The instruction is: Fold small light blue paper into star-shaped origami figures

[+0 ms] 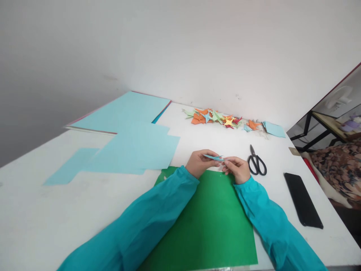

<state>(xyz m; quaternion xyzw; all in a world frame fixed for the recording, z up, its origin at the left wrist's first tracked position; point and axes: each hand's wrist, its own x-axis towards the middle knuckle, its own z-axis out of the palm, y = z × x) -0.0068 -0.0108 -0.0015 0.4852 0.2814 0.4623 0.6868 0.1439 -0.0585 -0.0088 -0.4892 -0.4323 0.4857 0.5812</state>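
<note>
My left hand (199,163) and my right hand (237,169) meet over the far edge of a green sheet (208,222) on the white table (56,214). Between their pinched fingertips they hold a small, narrow folded piece of light blue paper (213,157), lying almost flat. Both arms wear teal sleeves. Black scissors (256,162) lie just right of my right hand, shut, handles toward me.
Large light blue sheets (132,146) and a stack of coloured paper (124,111) lie to the left. A pile of small folded paper figures (222,120) sits by the wall. A black phone (302,204) lies at right, near the table edge. Patterned fabric (338,169) shows beyond the table.
</note>
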